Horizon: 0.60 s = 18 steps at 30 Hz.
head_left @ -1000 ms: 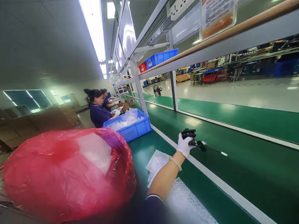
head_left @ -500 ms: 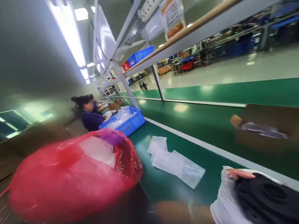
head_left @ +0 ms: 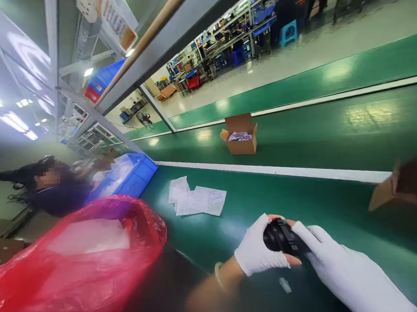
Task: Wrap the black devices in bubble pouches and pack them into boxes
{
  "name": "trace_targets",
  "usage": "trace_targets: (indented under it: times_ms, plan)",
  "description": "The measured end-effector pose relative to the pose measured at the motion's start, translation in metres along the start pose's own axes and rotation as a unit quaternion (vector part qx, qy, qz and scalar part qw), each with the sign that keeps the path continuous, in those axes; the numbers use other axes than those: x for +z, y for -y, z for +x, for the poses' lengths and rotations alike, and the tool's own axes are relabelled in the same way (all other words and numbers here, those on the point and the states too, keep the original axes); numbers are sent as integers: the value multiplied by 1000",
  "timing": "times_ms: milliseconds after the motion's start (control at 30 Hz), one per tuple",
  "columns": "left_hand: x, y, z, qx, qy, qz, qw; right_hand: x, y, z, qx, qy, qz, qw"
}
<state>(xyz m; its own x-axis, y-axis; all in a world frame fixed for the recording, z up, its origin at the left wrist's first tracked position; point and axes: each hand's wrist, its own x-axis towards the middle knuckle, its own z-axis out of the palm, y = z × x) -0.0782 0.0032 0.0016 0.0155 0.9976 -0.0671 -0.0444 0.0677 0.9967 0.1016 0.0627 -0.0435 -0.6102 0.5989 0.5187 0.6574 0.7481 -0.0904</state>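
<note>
Both my hands wear white gloves with bare fingertips showing, and between them is a black part with a rounded, ringed end; its exact kind I cannot make out. My left hand wraps round the rounded end from the left. From the right, my right hand grips the flatter end, with its fingers closed on it. A small clear scrap lies below the hands. Farther left on the green bench top are overlapping bubble-wrap pieces. A red plastic bag with white sheets inside stands at the left.
A blue crate with clear bags stands beyond the red bag, near a co-worker. Across the white rail, an open carton holds shiny packets. Another carton is at the right edge. A shelf frame runs overhead.
My view has swung to the right. The black part, earlier large at the lower right by one gloved hand, is now farther in, with both hands around it.
</note>
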Motion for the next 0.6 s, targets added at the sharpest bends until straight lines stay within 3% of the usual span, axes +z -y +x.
trace_targets:
  times_ms: [133, 267, 333, 400, 467, 600]
  plan:
    - [-11, 26, 3, -60, -57, 111, 990, -5, -3, 15, -82, 37, 21, 996]
    - [-37, 44, 3, -34, -112, 209, 971, -34, -9, 3, -48, 53, 12, 997]
    - [-47, 41, 0, -14, -141, 331, 933, -46, -9, -21, -5, 60, -28, 998]
    - [-50, 29, -4, 35, -150, 467, 871, -48, -2, -52, 31, 63, -79, 994]
    - [-43, 15, -6, 125, -66, 559, 817, -40, 14, -79, 45, 76, -102, 991]
    - [-9, 8, 10, 299, 297, 571, 705, -16, 50, -107, 67, 150, -65, 984]
